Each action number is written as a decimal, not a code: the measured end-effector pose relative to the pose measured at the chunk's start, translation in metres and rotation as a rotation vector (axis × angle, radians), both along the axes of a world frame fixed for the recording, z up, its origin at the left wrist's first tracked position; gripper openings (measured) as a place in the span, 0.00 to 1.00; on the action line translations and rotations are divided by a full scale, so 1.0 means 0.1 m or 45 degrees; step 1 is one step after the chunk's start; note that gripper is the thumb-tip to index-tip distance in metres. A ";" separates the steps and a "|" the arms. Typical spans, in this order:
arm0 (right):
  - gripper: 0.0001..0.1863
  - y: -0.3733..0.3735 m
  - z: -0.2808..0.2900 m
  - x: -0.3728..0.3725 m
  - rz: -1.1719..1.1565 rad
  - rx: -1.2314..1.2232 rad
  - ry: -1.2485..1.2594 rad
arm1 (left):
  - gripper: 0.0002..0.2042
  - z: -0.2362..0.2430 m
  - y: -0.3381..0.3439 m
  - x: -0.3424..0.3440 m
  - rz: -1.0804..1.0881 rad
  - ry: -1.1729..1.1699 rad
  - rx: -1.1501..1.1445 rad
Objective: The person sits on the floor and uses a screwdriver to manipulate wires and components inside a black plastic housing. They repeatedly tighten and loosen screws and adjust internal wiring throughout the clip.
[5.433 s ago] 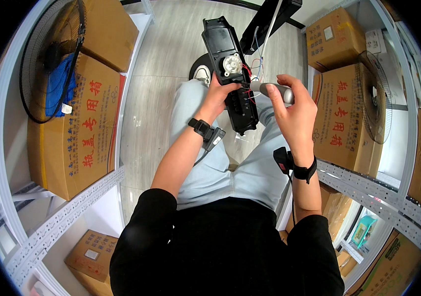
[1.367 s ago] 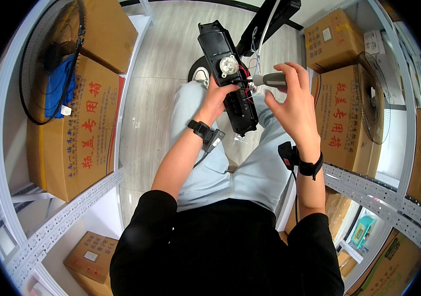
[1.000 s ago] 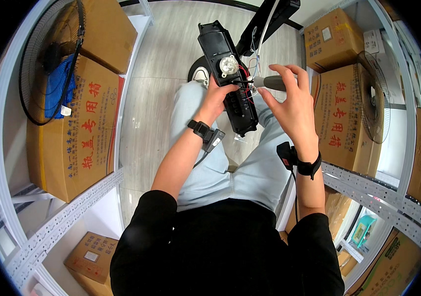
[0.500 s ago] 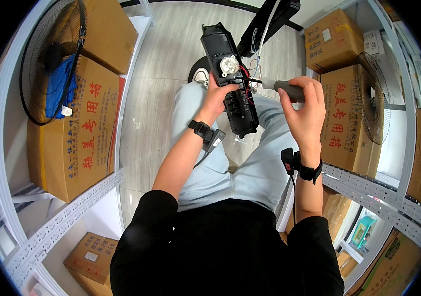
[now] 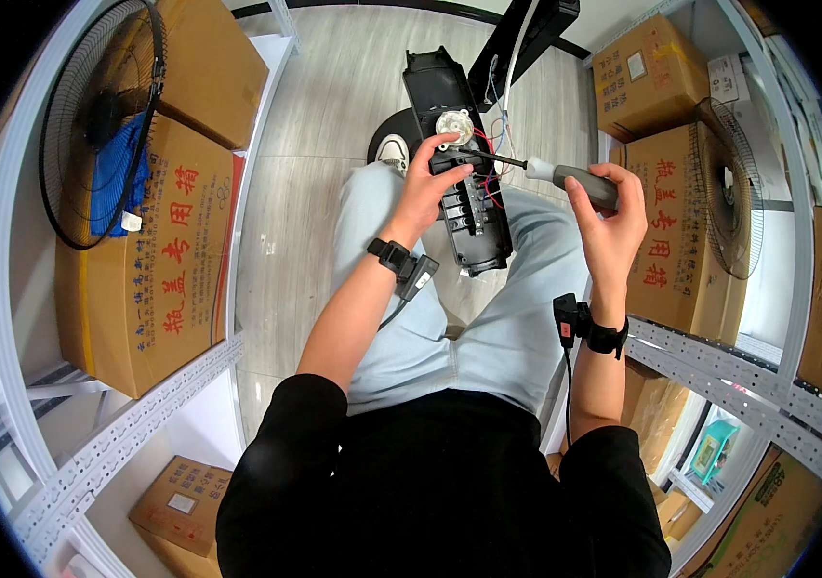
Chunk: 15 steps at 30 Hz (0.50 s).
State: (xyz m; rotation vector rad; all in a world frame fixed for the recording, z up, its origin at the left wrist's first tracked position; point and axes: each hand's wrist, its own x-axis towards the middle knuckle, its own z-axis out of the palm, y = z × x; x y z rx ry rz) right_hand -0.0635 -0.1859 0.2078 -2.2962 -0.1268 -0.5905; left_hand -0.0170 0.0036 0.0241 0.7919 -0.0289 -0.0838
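A long black plastic housing (image 5: 481, 246), its hollow side facing up, lies over my knees and reaches away from me. Set in its middle is a round white motor unit (image 5: 453, 128), with thin red and blue wires (image 5: 499, 144) running off to its right. My left hand (image 5: 416, 197) grips the housing's left side, its forefinger against the motor unit and its thumb over the inner edge. In my right hand (image 5: 613, 212) is a screwdriver (image 5: 580, 181) with a grey handle, held nearly level. Its dark shaft points left, with the tip just below the motor unit; exact contact cannot be made out.
A black stand post (image 5: 524, 48) with a pale cable rises just beyond the housing. Shelves with cardboard boxes (image 5: 146, 260) flank me on both sides. A black fan guard (image 5: 103, 120) leans at the left, another fan guard (image 5: 729, 188) at the right.
The housing has shifted slightly right and turned its inside more toward me. My left forefinger now shows on the motor unit. The screwdriver and my right hand have moved a little right.
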 end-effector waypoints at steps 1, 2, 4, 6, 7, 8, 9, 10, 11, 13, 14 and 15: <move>0.15 -0.01 0.00 0.00 -0.004 -0.006 -0.002 | 0.24 -0.02 0.00 0.00 -0.020 0.017 -0.004; 0.15 -0.01 0.01 0.00 -0.009 -0.013 -0.003 | 0.23 -0.05 -0.01 0.00 -0.041 0.034 -0.008; 0.15 -0.01 0.01 0.00 -0.013 -0.007 0.008 | 0.16 -0.09 -0.02 0.01 -0.001 0.002 0.020; 0.16 -0.02 0.01 0.01 -0.020 0.014 0.033 | 0.13 -0.10 -0.03 0.02 0.055 -0.001 0.045; 0.16 -0.02 0.01 0.01 -0.028 0.020 0.048 | 0.11 -0.09 -0.04 0.02 0.070 -0.014 0.073; 0.16 -0.03 0.00 0.01 -0.035 0.027 0.063 | 0.10 -0.08 -0.05 0.01 0.086 -0.026 0.100; 0.16 -0.03 0.01 0.01 -0.041 0.032 0.077 | 0.09 -0.08 -0.05 0.01 0.104 -0.039 0.128; 0.17 -0.04 0.00 0.02 -0.044 0.031 0.081 | 0.09 -0.09 -0.05 0.01 0.102 -0.057 0.142; 0.18 -0.05 -0.02 0.02 -0.046 0.030 0.085 | 0.09 -0.10 -0.04 0.02 0.100 -0.075 0.156; 0.20 -0.03 -0.04 0.03 -0.058 0.140 0.041 | 0.09 -0.13 -0.04 0.02 0.112 -0.091 0.190; 0.21 -0.01 -0.04 0.02 -0.068 0.252 -0.007 | 0.09 -0.14 -0.04 0.02 0.126 -0.089 0.211; 0.22 0.01 -0.05 0.03 -0.078 0.365 -0.054 | 0.09 -0.14 -0.04 0.02 0.139 -0.087 0.232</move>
